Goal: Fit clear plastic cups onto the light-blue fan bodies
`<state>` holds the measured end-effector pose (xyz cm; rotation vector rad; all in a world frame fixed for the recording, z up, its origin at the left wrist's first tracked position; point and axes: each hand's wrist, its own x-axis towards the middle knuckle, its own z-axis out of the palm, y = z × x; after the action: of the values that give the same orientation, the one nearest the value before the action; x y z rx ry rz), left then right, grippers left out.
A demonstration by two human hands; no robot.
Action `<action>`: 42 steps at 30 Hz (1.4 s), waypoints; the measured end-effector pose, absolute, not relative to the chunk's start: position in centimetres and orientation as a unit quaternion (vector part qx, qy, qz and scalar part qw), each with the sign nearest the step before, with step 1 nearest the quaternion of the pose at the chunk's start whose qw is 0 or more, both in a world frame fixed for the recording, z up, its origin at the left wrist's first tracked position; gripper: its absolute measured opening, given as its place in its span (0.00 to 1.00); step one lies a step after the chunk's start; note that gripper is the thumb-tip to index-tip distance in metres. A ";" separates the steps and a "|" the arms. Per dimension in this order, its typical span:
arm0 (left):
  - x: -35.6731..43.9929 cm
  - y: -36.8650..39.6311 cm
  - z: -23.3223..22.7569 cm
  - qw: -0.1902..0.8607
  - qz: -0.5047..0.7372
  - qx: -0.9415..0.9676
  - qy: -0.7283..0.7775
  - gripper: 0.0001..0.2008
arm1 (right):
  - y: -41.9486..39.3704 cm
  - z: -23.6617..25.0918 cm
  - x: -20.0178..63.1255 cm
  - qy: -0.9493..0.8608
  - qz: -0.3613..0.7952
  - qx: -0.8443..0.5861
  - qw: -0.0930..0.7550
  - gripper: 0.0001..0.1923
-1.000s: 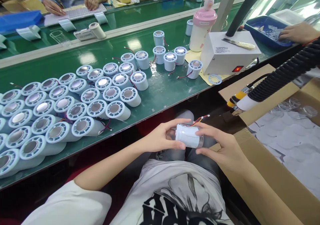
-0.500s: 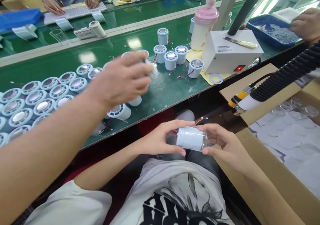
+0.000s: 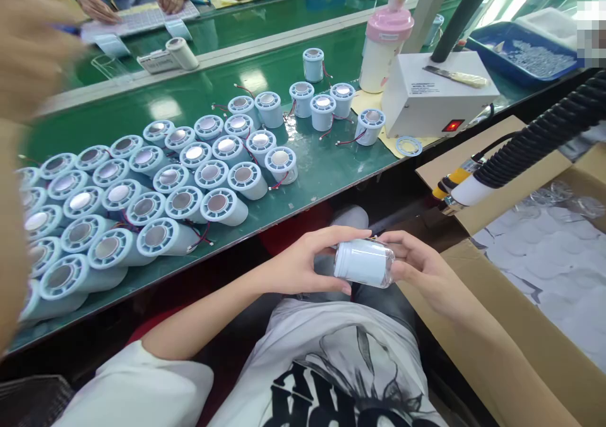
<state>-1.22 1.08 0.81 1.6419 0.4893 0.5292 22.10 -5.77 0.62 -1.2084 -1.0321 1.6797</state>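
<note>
Above my lap, a light blue cylinder (image 3: 356, 260) lies on its side between my hands. A clear plastic cup (image 3: 387, 266) encloses its right end. My left hand (image 3: 310, 259) grips the left end, thumb below and fingers over the top. At the clear end, the bent fingers and thumb of my right hand (image 3: 421, 259) press on the cup and the wires. Only a small bit of the wires (image 3: 375, 238) shows at the top; the rest is hidden behind the cylinder and fingers.
Several similar cylinders (image 3: 173, 177) stand in rows on the green bench (image 3: 326, 180). Further right are a white box (image 3: 438, 95) with a lit red switch and a pink-lidded bottle (image 3: 386, 48). A black hose (image 3: 544, 136) hangs above an open carton (image 3: 516, 326). A co-worker's blurred arm (image 3: 33, 67) fills the left edge.
The coloured wires that stuck up near my right fingers have mostly gone from sight. My right fingers shifted slightly. The co-worker's arm swung left, away from the cylinders on the bench.
</note>
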 end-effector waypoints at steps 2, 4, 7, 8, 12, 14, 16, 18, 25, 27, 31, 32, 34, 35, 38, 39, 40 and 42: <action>-1.3 1.1 0.8 0.622 0.233 0.717 0.211 0.38 | -5.7 0.5 22.0 -0.383 0.682 -0.474 0.405 0.22; -1.3 1.0 0.8 0.619 0.233 0.719 0.212 0.37 | -5.8 0.2 21.9 -0.356 0.693 -0.475 0.410 0.23; -1.3 1.0 1.0 0.617 0.233 0.720 0.215 0.36 | -5.9 -0.2 21.7 -0.326 0.704 -0.480 0.409 0.25; -1.3 0.9 1.1 0.617 0.233 0.720 0.216 0.36 | -6.0 -0.2 21.6 -0.321 0.710 -0.479 0.405 0.25; -1.3 1.0 1.1 0.614 0.238 0.723 0.207 0.36 | -5.9 -0.2 21.2 -0.303 0.733 -0.470 0.389 0.26; -1.3 1.0 1.0 0.614 0.248 0.724 0.193 0.36 | -5.8 -0.1 20.9 -0.289 0.740 -0.472 0.382 0.27; -1.3 1.1 0.8 0.616 0.253 0.723 0.183 0.36 | -5.7 0.1 20.7 -0.273 0.749 -0.475 0.372 0.28; -1.3 1.2 0.6 0.620 0.255 0.720 0.182 0.36 | -5.7 0.2 20.6 -0.254 0.764 -0.475 0.356 0.29; -1.2 1.1 0.3 0.639 0.272 0.702 0.157 0.39 | -5.9 0.2 20.7 -0.209 0.819 -0.444 0.297 0.28; -1.1 1.0 0.4 0.641 0.275 0.699 0.160 0.39 | -5.9 0.3 20.7 -0.200 0.831 -0.435 0.282 0.31; -0.9 0.7 0.9 0.633 0.270 0.704 0.177 0.37 | -6.0 0.4 20.6 -0.211 0.836 -0.431 0.265 0.38; -0.9 0.6 1.1 0.632 0.266 0.704 0.184 0.36 | -6.1 0.2 20.6 -0.221 0.834 -0.431 0.264 0.39; -0.9 0.4 1.4 0.634 0.257 0.699 0.207 0.34 | -6.3 -0.1 20.6 -0.252 0.820 -0.434 0.276 0.38; -1.0 0.3 1.5 0.635 0.253 0.696 0.221 0.33 | -6.5 -0.3 20.8 -0.276 0.801 -0.440 0.298 0.37; -1.1 -0.1 1.7 0.641 0.246 0.682 0.252 0.35 | -7.3 -0.6 21.3 -0.398 0.689 -0.459 0.396 0.29; -1.2 -0.2 1.7 0.646 0.245 0.676 0.255 0.36 | -7.5 -0.6 21.5 -0.452 0.640 -0.461 0.416 0.29; -1.2 -0.1 1.7 0.655 0.244 0.668 0.255 0.38 | -7.7 -0.6 21.7 -0.507 0.591 -0.462 0.424 0.30; -1.1 0.2 1.2 0.677 0.243 0.648 0.249 0.44 | -7.9 -1.0 22.0 -0.579 0.521 -0.464 0.422 0.34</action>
<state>-1.05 0.22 1.21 1.4568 0.5600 0.5453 21.99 -7.87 -1.02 -1.1610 -1.4509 1.3061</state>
